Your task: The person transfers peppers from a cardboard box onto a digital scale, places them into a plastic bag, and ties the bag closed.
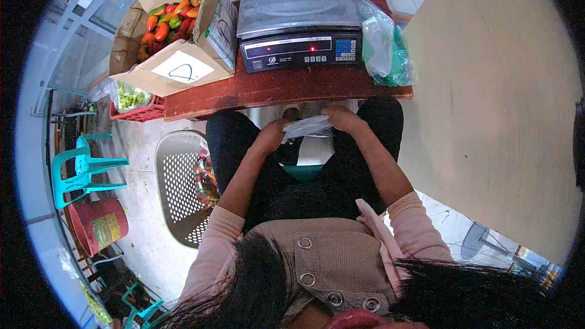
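Observation:
Between my knees, a thin clear plastic bag (308, 127) is stretched flat from hand to hand. My left hand (272, 135) is closed on the bag's left end. Its right end is pinched in my right hand (342, 118). Both hands are just below the front edge of the red wooden table (286, 91). On that table, beyond my hands, a digital scale (300, 49) has a bare metal pan. A cardboard box (213, 55) of red, orange and green peppers (175, 23) stands to its left, and green and clear plastic bags (384, 42) lie to its right.
A perforated basket (178, 190) holding bagged peppers (205, 178) is on the floor at my left. Farther left are a teal chair (85, 167), a red bucket (100, 226) and a red crate (141, 111) with bagged greens. A pale wooden panel (487, 97) is at my right.

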{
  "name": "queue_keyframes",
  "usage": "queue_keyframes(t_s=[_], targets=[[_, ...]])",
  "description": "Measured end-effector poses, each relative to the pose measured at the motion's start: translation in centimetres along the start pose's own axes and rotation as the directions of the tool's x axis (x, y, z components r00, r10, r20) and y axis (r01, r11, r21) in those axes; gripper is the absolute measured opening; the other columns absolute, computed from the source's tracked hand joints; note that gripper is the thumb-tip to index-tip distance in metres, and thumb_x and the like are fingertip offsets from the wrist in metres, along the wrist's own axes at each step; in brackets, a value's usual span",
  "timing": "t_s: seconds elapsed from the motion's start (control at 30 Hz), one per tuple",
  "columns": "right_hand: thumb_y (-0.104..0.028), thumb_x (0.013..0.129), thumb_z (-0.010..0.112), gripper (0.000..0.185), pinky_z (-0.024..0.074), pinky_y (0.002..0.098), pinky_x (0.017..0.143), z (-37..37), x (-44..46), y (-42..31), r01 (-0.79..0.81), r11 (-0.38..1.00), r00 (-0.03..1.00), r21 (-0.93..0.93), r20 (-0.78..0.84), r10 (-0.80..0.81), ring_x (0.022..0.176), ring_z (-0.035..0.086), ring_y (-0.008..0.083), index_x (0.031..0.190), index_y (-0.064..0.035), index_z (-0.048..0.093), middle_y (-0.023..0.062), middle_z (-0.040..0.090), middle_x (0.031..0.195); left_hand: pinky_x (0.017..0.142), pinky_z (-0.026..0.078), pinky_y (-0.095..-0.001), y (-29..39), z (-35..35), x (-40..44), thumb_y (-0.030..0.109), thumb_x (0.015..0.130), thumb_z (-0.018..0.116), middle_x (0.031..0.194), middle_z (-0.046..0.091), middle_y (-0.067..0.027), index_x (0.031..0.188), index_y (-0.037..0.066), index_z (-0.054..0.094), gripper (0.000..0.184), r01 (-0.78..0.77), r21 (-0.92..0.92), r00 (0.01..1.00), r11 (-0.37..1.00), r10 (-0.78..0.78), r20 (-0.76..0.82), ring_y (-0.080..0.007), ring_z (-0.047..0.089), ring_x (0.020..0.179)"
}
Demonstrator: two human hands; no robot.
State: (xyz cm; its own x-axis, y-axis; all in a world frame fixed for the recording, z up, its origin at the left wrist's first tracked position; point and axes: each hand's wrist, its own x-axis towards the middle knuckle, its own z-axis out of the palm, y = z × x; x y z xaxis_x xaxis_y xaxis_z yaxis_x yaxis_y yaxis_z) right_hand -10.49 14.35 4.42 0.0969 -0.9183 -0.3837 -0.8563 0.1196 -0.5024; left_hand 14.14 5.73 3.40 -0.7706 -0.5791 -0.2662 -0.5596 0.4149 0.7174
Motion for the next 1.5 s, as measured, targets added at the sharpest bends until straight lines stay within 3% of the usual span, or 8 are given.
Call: queue_keyframes(t_s=[0.23, 0.53, 0.83, 0.97, 1.07, 1.17, 1.37, 1.5], targets=[[-0.005, 0.078, 0.051, 0.028, 0.0448, 0.0443, 0.086, 1.3, 1.5, 1.2, -0.022, 0.999, 0.996, -0.033, 0.087, 0.025, 0.098, 0.058, 0.0354, 0.105, -0.0041, 0.059, 0.0186, 0.061, 0.105, 0.087, 0.045, -0.0421, -0.9, 0.4, 0.4, 0.008, 0.079, 0.053, 0.103, 0.062, -0.0230, 0.107, 0.000, 0.061, 0.029, 0.027, 0.092, 0.997, 0.995, -0.034, 0.073, -0.0391, 0.059, 0.098], [-0.006, 0.079, 0.051, 0.025, 0.0461, 0.0448, 0.082, 0.7, 0.3, 0.3, 0.077, 0.997, 0.993, -0.021, -0.087, -0.079, 0.095, 0.058, 0.0359, 0.103, -0.0053, 0.058, 0.0194, 0.061, 0.098, 0.083, 0.047, -0.0429, -1.0, 0.4, 0.5, 0.011, 0.078, 0.057, 0.098, 0.063, -0.0223, 0.104, 0.003, 0.062, 0.028, 0.002, 0.067, 0.999, 0.998, -0.006, 0.053, -0.0386, 0.060, 0.093], [-0.009, 0.079, 0.055, 0.023, 0.0457, 0.0458, 0.083, 2.3, 1.6, 1.9, 0.019, 1.000, 0.999, -0.007, 0.042, -0.018, 0.095, 0.058, 0.0361, 0.102, -0.0064, 0.057, 0.0176, 0.061, 0.097, 0.082, 0.047, -0.0434, -0.8, 0.9, 0.2, 0.012, 0.075, 0.063, 0.098, 0.062, -0.0222, 0.105, 0.002, 0.061, 0.031, -0.009, 0.200, 0.991, 0.980, -0.018, 0.134, -0.0389, 0.059, 0.094], [-0.010, 0.080, 0.054, 0.017, 0.0461, 0.0461, 0.081, 2.4, 1.0, 1.8, 0.098, 0.993, 0.987, -0.066, -0.119, -0.106, 0.091, 0.059, 0.0363, 0.095, -0.0035, 0.058, 0.0180, 0.061, 0.092, 0.078, 0.047, -0.0453, -1.1, 0.6, 0.1, 0.014, 0.074, 0.065, 0.092, 0.063, -0.0218, 0.103, 0.003, 0.060, 0.032, -0.058, 0.076, 0.991, 0.995, 0.048, 0.128, -0.0402, 0.059, 0.090], [-0.011, 0.081, 0.052, 0.018, 0.0462, 0.0460, 0.082, 2.8, 1.4, 2.1, 0.109, 0.992, 0.988, -0.068, -0.100, -0.116, 0.091, 0.059, 0.0361, 0.095, -0.0027, 0.059, 0.0186, 0.062, 0.093, 0.076, 0.047, -0.0460, -0.7, 0.3, -0.1, 0.012, 0.076, 0.061, 0.090, 0.063, -0.0220, 0.102, 0.005, 0.061, 0.027, -0.024, 0.101, 1.000, 0.995, 0.023, 0.010, -0.0399, 0.060, 0.088], [-0.011, 0.082, 0.049, 0.021, 0.0460, 0.0456, 0.083, 2.0, 1.2, 0.7, 0.024, 0.997, 1.000, -0.072, 0.008, -0.023, 0.093, 0.059, 0.0357, 0.099, -0.0036, 0.059, 0.0186, 0.062, 0.097, 0.080, 0.048, -0.0456, 2.0, -1.2, -0.2, 0.012, 0.078, 0.059, 0.098, 0.063, -0.0227, 0.107, 0.005, 0.060, 0.031, 0.266, 0.150, 0.961, 0.952, -0.250, -0.117, -0.0398, 0.060, 0.092], [-0.008, 0.081, 0.049, 0.024, 0.0456, 0.0457, 0.084, 0.6, 0.0, -1.4, 0.031, 1.000, 0.998, -0.005, -0.062, -0.031, 0.096, 0.058, 0.0356, 0.103, -0.0053, 0.058, 0.0184, 0.061, 0.100, 0.079, 0.046, -0.0471, 1.1, -0.4, -0.7, 0.006, 0.080, 0.046, 0.098, 0.061, -0.0232, 0.100, 0.003, 0.061, 0.025, 0.239, 0.247, 0.947, 0.939, -0.169, -0.272, -0.0383, 0.058, 0.095], [-0.005, 0.079, 0.052, 0.031, 0.0449, 0.0456, 0.087, 0.5, 0.3, -1.3, 0.001, 0.998, 0.994, 0.062, -0.109, 0.006, 0.100, 0.057, 0.0352, 0.110, -0.0072, 0.056, 0.0181, 0.060, 0.105, 0.083, 0.045, -0.0462, 0.3, 0.1, -0.1, 0.006, 0.081, 0.047, 0.101, 0.060, -0.0238, 0.104, 0.002, 0.060, 0.028, 0.184, 0.162, 0.972, 0.969, -0.155, -0.176, -0.0394, 0.057, 0.097]])
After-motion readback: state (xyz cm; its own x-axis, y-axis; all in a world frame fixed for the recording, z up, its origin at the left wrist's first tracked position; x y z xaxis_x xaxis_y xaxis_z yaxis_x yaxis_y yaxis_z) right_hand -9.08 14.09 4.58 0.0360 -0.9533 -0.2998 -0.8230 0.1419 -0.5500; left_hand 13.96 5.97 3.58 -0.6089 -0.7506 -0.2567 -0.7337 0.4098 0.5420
